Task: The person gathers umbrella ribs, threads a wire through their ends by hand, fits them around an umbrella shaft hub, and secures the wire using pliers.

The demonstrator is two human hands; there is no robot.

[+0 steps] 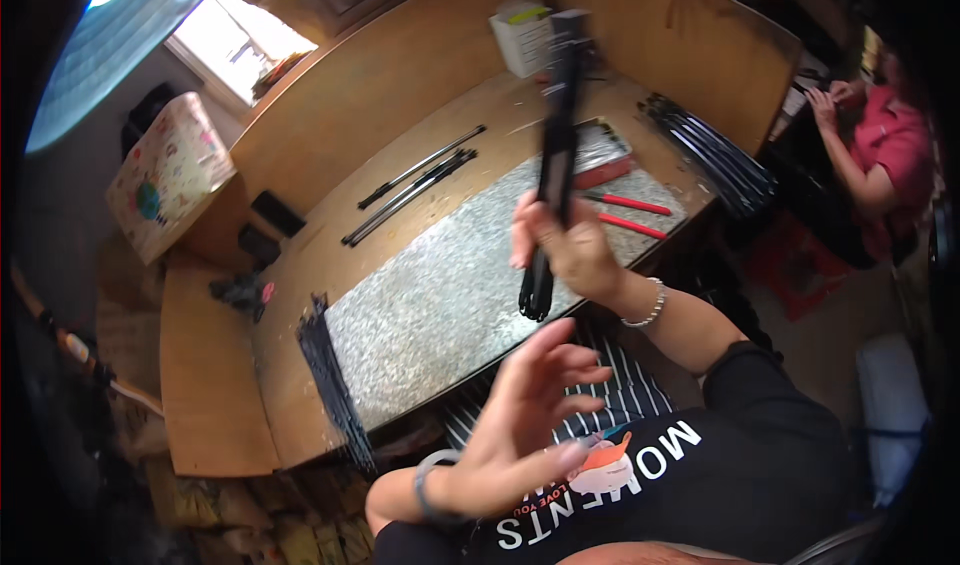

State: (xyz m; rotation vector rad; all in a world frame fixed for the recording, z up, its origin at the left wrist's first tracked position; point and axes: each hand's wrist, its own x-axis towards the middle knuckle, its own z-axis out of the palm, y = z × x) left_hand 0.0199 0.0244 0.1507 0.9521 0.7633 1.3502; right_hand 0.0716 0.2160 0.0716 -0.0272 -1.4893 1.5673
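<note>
My right hand [580, 250], a beaded bracelet on its wrist, is closed around a long black bundle of thin rods [558, 155]. The bundle stands nearly upright over the speckled grey slab [420, 325]; its upper part is smeared by motion, and its lower end shows small loops. My left hand [535, 415] is apart from it, nearer my body, with fingers spread and nothing held. Just beyond my right hand lie pliers with red handles [635, 218], by a red box [605, 170].
Black and silver rods [415, 195] lie at the back of the wooden table. A bundle of thin black strips [330, 375] hangs over its left front edge. More black rods [710, 155] lie at the right. A white box [522, 40] stands far back; a person [880, 155] sits at right.
</note>
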